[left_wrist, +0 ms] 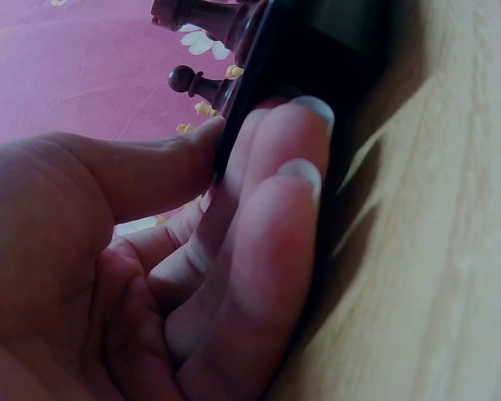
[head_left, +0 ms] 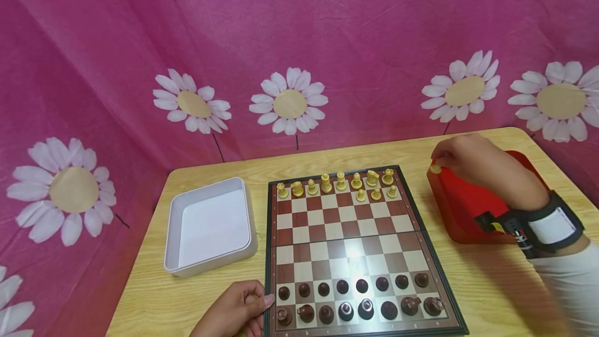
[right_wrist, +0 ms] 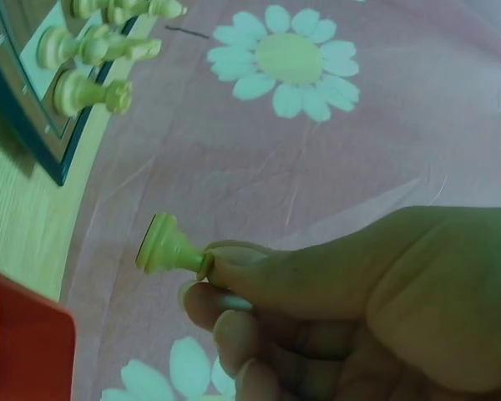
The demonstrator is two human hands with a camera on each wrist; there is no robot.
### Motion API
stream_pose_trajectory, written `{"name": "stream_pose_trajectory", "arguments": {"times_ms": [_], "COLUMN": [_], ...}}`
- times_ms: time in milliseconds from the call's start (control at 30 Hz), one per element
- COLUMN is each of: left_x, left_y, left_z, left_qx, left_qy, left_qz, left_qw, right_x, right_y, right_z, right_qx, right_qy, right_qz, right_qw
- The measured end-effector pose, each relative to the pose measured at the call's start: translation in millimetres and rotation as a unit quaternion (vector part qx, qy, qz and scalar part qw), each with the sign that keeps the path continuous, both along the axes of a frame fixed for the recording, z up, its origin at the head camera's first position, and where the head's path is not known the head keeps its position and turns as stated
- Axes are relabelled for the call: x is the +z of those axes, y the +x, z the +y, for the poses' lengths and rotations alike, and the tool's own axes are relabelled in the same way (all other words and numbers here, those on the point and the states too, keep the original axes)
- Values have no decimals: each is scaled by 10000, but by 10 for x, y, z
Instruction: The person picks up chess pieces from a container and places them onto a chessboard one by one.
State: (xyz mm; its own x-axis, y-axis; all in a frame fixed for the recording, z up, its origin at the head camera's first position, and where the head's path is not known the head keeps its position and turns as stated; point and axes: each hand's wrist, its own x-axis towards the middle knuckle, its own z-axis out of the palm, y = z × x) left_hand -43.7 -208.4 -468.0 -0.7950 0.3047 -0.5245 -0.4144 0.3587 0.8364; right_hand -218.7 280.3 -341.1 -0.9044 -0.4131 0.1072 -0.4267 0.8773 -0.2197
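My left hand (head_left: 234, 308) grips the near left edge of the chessboard (head_left: 318, 251); in the left wrist view its thumb lies over the rim and its fingers (left_wrist: 271, 251) are bent against the side and underside. My right hand (head_left: 484, 165) pinches a cream pawn (right_wrist: 169, 246) by the head between thumb and fingertips, its base pointing outward. In the head view that hand is over the red bin (head_left: 442, 217), near its far left corner. Cream pieces line the board's far row, with three cream pawns (head_left: 376, 194) before them at the right.
Two rows of dark chess pieces (head_left: 342, 287) stand at the board's near end. A white tray (head_left: 217, 263) sits left of the board on the wooden table (head_left: 145, 274). Behind the table hangs a pink curtain (head_left: 365, 30) with daisies.
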Motion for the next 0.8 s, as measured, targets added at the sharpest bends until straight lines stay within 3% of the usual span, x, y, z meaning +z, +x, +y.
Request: {"name": "stream_pose_trajectory", "arguments": {"times_ms": [433, 667, 800], "left_x": [8, 12, 3], "left_y": [2, 11, 11], "left_z": [3, 9, 8], "left_qx": [-1, -22, -24], "left_qy": [45, 68, 98], "left_qz": [-9, -39, -4], "left_qw": [10000, 10000, 9999], "right_x": [83, 60, 46], "right_y": [72, 98, 101], "right_z": [-398, -617, -712], "right_qx": [-2, 409, 517], "right_qy": [-72, -9, -52], "right_qz": [-422, 83, 123], "right_qw": [9991, 9991, 9986]}}
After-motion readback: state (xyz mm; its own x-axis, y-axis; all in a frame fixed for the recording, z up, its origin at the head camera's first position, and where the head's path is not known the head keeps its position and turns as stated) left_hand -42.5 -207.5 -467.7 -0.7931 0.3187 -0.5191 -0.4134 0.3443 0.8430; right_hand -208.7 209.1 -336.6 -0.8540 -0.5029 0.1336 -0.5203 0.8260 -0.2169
